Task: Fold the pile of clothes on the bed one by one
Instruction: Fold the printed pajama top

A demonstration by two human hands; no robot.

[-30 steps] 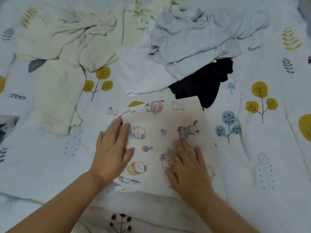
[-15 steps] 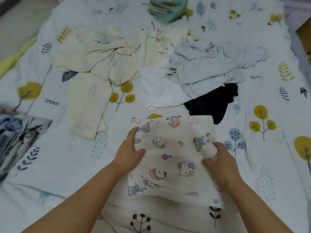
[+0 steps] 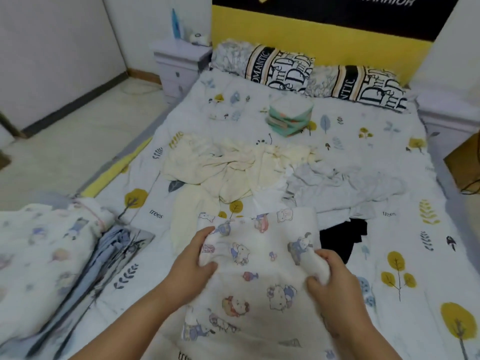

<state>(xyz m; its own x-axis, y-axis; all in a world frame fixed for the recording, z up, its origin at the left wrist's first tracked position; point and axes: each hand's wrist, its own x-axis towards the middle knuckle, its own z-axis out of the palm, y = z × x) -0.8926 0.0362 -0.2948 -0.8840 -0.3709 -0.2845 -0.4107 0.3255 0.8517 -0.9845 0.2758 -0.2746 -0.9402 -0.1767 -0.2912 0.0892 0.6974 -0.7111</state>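
You're mid-item: the cartoon-print cloth [image 3: 259,268] is already folded into a rectangle and you hold it by both side edges, so I read this as the lift-and-stow step, not another fold. Left hand [image 3: 193,266] pinches the left edge, thumb on top and fingers curled under; right hand [image 3: 331,276] bunches the right edge in a closed fist. Both grips are narrow and loaded with fabric. The far edge of the cloth sits just beyond your hands, raised off the bed cover [image 3: 405,245]; the near edge drapes down toward you between your forearms. Whether the middle is clear of the bed I can't tell. Well off to the left of your left grip lies a stack of folded pieces [image 3: 46,255], its top in a similar print; that looks like the drop spot. The next move calls for keeping both pinches level so the layers don't slide open, swinging left and laying it flat on that stack. Beyond your grips the unfolded pile waits: cream garments [image 3: 223,170] ahead-left, grey garment [image 3: 345,183] ahead-right, a black garment [image 3: 342,237] just past your right hand. I'd say several items remain, so the task isn't near done.
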